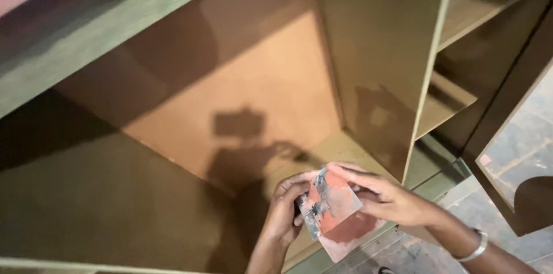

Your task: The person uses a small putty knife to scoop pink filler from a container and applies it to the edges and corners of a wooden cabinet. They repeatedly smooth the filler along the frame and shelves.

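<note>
Both hands were on one sheet of sandpaper (333, 208), held low in front of an open wooden cabinet (242, 95).

Left hand (286, 210): fingers curled round the sheet's left edge, closed on it, thumb side toward the paper. Right hand (385, 196): fingers laid flat over the sheet's upper right part, thumb underneath as far as could be seen, so also gripping it. A metal bangle (477, 246) sat on the right wrist.

The sandpaper was reddish-orange, worn, with grey-blue smears across its face, and it looked folded or doubled, with a paler layer showing at the bottom. It was tilted, its lower corner pointing down toward the floor (403, 251).

Position: the sheet was just in front of the cabinet's bottom front edge (429, 184), near the foot of the vertical divider panel (380, 66). Could not tell whether it touched the wood.

Small shelves (446, 98) sat to the right of the divider. Hand shadows fell on the back panel (259, 84) of the big compartment.
</note>
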